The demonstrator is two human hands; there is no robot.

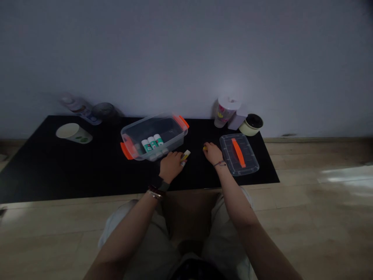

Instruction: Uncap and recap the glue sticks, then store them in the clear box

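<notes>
Toward the flat black desk's [58,179] back edge, a clear plastic box with orange latches [171,134] is standing open, probably for easy reach, cradling white-and-green tubes [152,142]. The left hand [171,166] is gripping a yellow-and-white tube [185,155]; the right hand [213,153] is pinching a mostly hidden yellow object [205,148]. Near the right edge, a clear orange-handled lid [239,153] is crowding it.

Between left hand [170,167] and right hand [212,153], a gap leads across the worktop [87,167] to the far edge. The box's [176,144] walls bar the left; the flat lid [250,155] sits low at right, tumbler [223,113] and pot [247,129] beyond.
</notes>
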